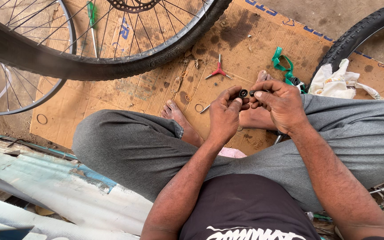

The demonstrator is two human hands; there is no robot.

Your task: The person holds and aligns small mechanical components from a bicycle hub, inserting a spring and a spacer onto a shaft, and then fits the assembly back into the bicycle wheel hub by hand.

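I sit cross-legged on cardboard (245, 40). My left hand (225, 113) pinches a small black ring-shaped part (243, 93) between thumb and fingertips. My right hand (281, 104) is close against it, its fingertips shut on a small dark metal piece (252, 93) that touches the black part. Both hands hover over my bare feet. A bicycle wheel (125, 62) with black tyre and spokes lies just beyond my left knee.
A red three-way wrench (218, 71) lies on the cardboard ahead of my feet, with small rings and bits around it. A green strap (282, 64) and a white cloth (338, 82) lie at right by another tyre (361, 31). A green-handled screwdriver (93, 22) shows through the spokes.
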